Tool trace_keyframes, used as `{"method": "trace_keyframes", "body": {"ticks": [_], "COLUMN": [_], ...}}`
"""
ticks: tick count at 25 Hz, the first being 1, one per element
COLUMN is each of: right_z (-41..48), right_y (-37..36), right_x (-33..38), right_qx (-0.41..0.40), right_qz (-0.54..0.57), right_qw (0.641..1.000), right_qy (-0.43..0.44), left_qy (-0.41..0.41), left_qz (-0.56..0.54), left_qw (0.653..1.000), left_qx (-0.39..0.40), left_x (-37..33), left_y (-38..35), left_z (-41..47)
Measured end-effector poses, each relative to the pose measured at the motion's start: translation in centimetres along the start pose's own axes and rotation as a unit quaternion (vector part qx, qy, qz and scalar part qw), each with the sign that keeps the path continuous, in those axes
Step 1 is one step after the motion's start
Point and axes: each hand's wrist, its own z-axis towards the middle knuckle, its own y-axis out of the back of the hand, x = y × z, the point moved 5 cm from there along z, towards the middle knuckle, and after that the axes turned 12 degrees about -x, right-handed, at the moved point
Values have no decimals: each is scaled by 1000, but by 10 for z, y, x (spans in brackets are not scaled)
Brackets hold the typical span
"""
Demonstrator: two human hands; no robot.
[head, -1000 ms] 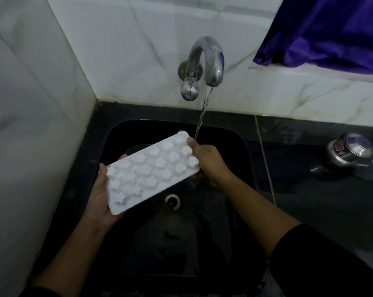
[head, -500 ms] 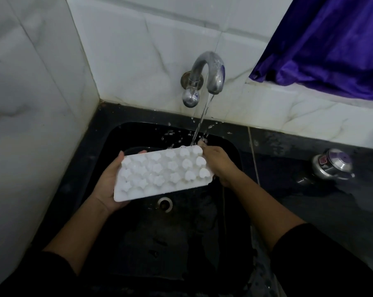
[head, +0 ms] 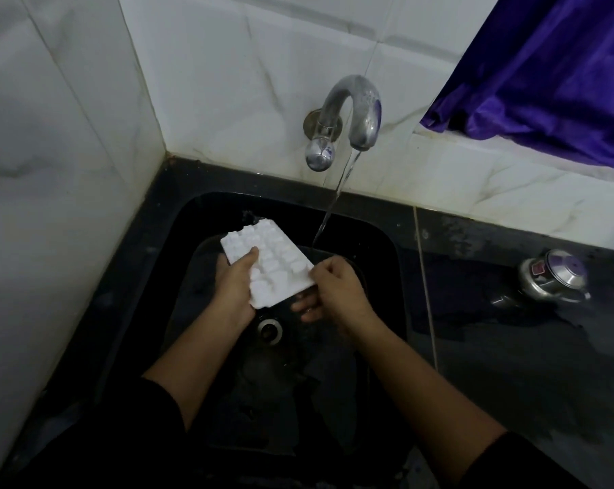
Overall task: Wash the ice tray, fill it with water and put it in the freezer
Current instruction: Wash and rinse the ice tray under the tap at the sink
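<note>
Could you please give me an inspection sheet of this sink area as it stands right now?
Surface: black counter with wet patches; black sink with drain.
Job's things: ice tray, white, held tilted over the sink; tap running, stream falling just right of the tray.
Clutter: metal lidded vessel on the counter at right.
Hands: left hand grips the tray's left edge; right hand pinches its near right corner.
Cables: nothing seen.
Surroundings: white tiled walls; purple curtain.
</note>
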Motion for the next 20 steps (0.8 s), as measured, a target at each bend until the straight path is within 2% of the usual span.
{"method": "trace_keyframes", "body": {"ticks": [4,6,8,11,16,20], "right_z": [20,36,53,69,51,92], "right_y": [14,11,3,-4,-16,-13], "right_x": [6,12,21,28,11,21], "right_qx": [30,19,9,-19,65,32], "right_qz": [-139,-169,-172,-175,-211,-225], "right_qw": [990,985,984,984,975,974], "right_qy": [-7,19,43,32,-5,-16], "left_qy": [-6,-8,-4,-7,18,56], "left_qz": [86,81,70,90,83,110], "left_qw": [994,993,992,989,992,983], "left_qx": [71,89,105,118,96,134], "left_x": [1,-1,-4,-4,-9,3], "left_y": [-12,-16,-19,-19,-9,-29], "left_z": [4,2,-3,-2,22,7]}}
